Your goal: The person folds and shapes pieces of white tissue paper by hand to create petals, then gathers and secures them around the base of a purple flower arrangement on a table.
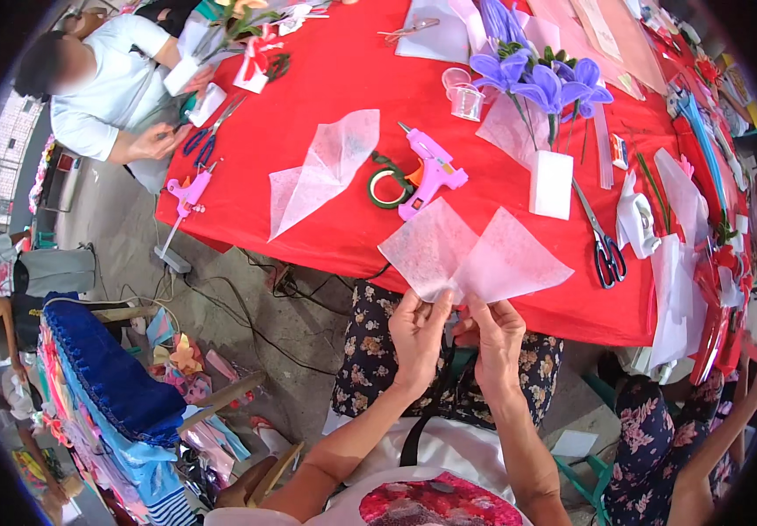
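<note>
Between my two hands is a piece of pale pink translucent wrapping paper [477,256], pinched at its gathered lower edge and fanned into two pointed wings. My left hand [419,335] grips it with thumb and fingers, and my right hand [498,332] pinches it just beside. Both hands are over my lap at the front edge of the red-covered table [326,263]. Beyond the paper lie a pink hot glue gun [430,171] and a roll of green floral tape [389,187]. A second folded sheet of wrapping paper [326,172] rests to their left.
Purple pipe-cleaner flowers [543,85] stand in a white foam block [551,184]. Scissors [605,250] and a white tape dispenser [637,217] lie right. Another glue gun [188,194] and scissors [211,135] are near a seated person [109,85]. Cables [247,322] cross the floor.
</note>
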`<state>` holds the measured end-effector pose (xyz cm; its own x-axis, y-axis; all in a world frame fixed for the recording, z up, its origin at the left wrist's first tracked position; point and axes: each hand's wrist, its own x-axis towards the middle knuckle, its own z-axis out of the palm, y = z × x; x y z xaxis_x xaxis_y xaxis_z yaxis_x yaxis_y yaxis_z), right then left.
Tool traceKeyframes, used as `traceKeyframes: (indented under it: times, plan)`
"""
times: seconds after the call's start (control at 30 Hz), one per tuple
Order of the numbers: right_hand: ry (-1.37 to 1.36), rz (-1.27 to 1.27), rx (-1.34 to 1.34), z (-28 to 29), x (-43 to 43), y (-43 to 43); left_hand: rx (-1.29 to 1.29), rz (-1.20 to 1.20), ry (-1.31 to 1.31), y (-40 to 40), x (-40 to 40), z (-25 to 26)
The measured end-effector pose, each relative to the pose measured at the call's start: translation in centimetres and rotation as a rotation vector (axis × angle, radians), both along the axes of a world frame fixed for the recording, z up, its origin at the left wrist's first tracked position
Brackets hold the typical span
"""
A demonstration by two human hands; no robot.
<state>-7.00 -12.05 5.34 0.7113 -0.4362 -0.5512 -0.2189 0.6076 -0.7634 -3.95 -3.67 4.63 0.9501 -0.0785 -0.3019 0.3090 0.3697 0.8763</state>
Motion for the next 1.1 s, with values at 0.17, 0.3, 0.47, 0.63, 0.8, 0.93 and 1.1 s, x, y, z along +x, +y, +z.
traceKeyframes:
  times: [0.17, 0.3, 0.47, 0.63, 0.8, 0.93, 1.1]
  plan:
    - [-0.046, 0.005, -0.169, 0.4, 0.6, -0.1, 0.21, -0.022, -0.204, 0.2, -0.1, -1.6]
    - [-0.095, 0.019, -0.393, -0.2, 1.2, 0.0, 0.521, -0.011, -0.392, 0.5, 0.7, -1.5]
    - [-0.074, 0.067, -0.73, 0.1, 1.4, 0.2, 0.608, 0.032, -0.554, 0.2, 1.1, -1.0]
    - [-0.11, 0.13, -0.896, -0.2, 1.3, 0.2, 0.613, 0.018, -0.604, 0.2, 1.2, -1.1]
    - [-0.218, 0.165, -1.064, 0.3, 1.4, 0.1, 0.599, -0.012, -0.617, 0.3, 1.0, -1.8]
    - [-0.227, 0.166, -1.013, 0.1, 1.6, 0.0, 0.597, -0.051, -0.641, 0.4, 1.0, -1.8]
    - [-0.14, 0.188, -0.596, -0.2, 2.1, -1.6, 0.615, -0.207, -0.745, 0.5, 2.4, -0.8]
